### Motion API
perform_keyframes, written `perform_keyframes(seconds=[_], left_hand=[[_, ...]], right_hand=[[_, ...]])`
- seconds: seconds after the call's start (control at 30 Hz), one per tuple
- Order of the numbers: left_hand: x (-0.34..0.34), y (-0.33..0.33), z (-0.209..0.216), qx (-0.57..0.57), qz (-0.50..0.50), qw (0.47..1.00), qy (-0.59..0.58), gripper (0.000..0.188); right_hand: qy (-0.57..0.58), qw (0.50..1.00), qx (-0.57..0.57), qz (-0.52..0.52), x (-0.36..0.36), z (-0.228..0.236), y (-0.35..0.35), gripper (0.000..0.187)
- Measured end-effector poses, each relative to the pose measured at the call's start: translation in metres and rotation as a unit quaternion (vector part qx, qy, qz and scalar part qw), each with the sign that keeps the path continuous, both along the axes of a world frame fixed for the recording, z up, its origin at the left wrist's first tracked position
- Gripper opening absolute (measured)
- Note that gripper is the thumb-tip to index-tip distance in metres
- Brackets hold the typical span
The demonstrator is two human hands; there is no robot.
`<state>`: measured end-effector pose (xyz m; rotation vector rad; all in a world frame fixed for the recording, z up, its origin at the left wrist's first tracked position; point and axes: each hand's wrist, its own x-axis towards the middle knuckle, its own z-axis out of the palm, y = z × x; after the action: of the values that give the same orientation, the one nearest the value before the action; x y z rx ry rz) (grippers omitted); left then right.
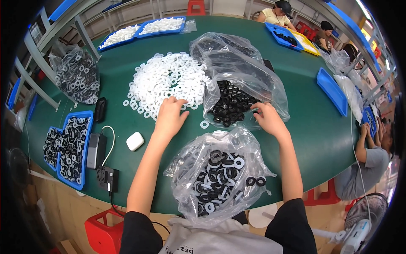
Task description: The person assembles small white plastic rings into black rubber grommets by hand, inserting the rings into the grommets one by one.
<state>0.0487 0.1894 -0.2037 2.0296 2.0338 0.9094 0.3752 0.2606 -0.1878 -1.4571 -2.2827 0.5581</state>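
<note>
My left hand (170, 113) rests at the near edge of a loose pile of white rings (167, 80), thumb and index finger apart and nothing visible between them. My right hand (269, 120) reaches to the mouth of a clear plastic bag (253, 72), its fingers bent in a pinch at a black ring by the heap of black rings (231, 103). Between my forearms lies another clear bag (182, 169), opened wide, with black and white rings joined together (218, 178) inside. Two black rings (256, 181) sit on its right side. One white ring (204, 124) lies alone between my hands.
Blue trays of assembled rings (86, 150) stand at left, beside a white case (135, 141), a grey box (96, 150) and a cable. A filled bag (78, 76) leans behind them. Trays of white parts (163, 26) are at the back. Other people sit at the far and right edges.
</note>
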Motion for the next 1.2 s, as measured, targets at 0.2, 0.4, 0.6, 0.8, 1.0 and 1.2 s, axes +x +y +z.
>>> perform_keyframes(seconds=[0.2, 0.4, 0.6, 0.8, 1.0, 1.2], left_hand=[[0.010, 0.004, -0.026, 0.044, -0.062, 0.994, 0.073, 0.033], [0.015, 0.008, -0.031, 0.063, -0.053, 0.995, 0.057, 0.017], [0.010, 0.010, -0.022, 0.063, -0.082, 0.995, -0.001, 0.019], [0.042, -0.010, 0.043, -0.065, -0.109, 0.871, -0.475, 0.016], [0.057, -0.027, 0.065, -0.114, -0.166, 0.803, -0.560, 0.028], [0.069, -0.040, 0.084, -0.181, -0.201, 0.727, -0.631, 0.036]], right_hand=[[0.084, 0.985, -0.126, 0.078, -0.011, 0.045, -0.022, 0.021], [0.210, 0.948, -0.204, 0.120, -0.014, 0.063, -0.030, 0.019], [0.348, 0.893, -0.250, 0.139, -0.024, 0.073, -0.038, 0.019], [0.335, 0.920, -0.130, 0.155, -0.023, 0.071, -0.039, 0.024], [0.391, 0.907, -0.079, 0.134, -0.042, 0.080, -0.059, 0.032], [0.343, 0.928, 0.084, 0.118, -0.048, 0.079, -0.068, 0.037]])
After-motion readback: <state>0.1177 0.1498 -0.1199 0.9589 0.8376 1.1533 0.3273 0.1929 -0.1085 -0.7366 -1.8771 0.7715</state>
